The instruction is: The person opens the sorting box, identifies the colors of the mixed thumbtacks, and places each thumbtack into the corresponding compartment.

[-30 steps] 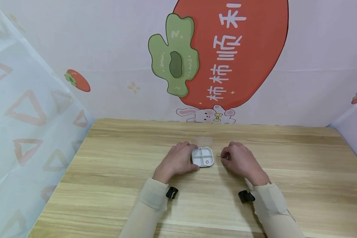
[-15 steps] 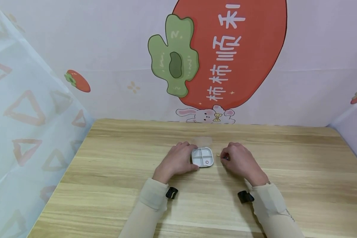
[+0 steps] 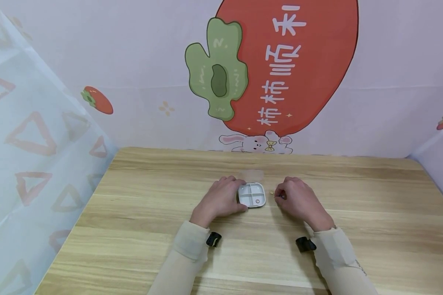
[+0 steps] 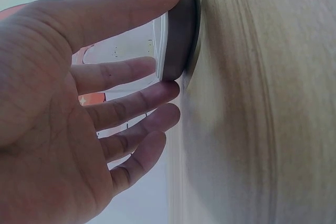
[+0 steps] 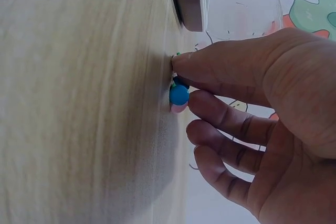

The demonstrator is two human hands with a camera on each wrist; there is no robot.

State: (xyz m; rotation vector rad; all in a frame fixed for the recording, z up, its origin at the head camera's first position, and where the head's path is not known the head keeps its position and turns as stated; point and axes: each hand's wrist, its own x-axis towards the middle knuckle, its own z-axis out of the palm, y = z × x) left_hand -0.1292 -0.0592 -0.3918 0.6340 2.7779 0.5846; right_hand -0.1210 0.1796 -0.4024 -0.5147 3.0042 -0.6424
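Observation:
My left hand (image 3: 223, 198) grips a small white compartment box (image 3: 246, 200) at its left side, thumb on the near edge and forefinger on the far one. A small round bead with a reddish ring (image 3: 257, 201) lies in its near-right compartment. To the right, my right hand (image 3: 299, 198) is down at the table with thumb and forefinger together, seemingly pinching a tiny bead; a green speck (image 5: 178, 54) shows at the thumb tip. A blue bead (image 5: 179, 95) and a pink bead (image 5: 178, 108) lie beside those fingers. A yellowish bead (image 3: 271, 192) sits between box and hand.
The box's clear lid (image 3: 252, 175) is folded back behind it. The wooden table (image 3: 144, 229) runs back to a printed cloth backdrop (image 3: 144, 53). A cloth wall (image 3: 33, 135) flanks the left side.
My right thumb and fingers have shifted only slightly at the beads. The left hand and the box keep their places.

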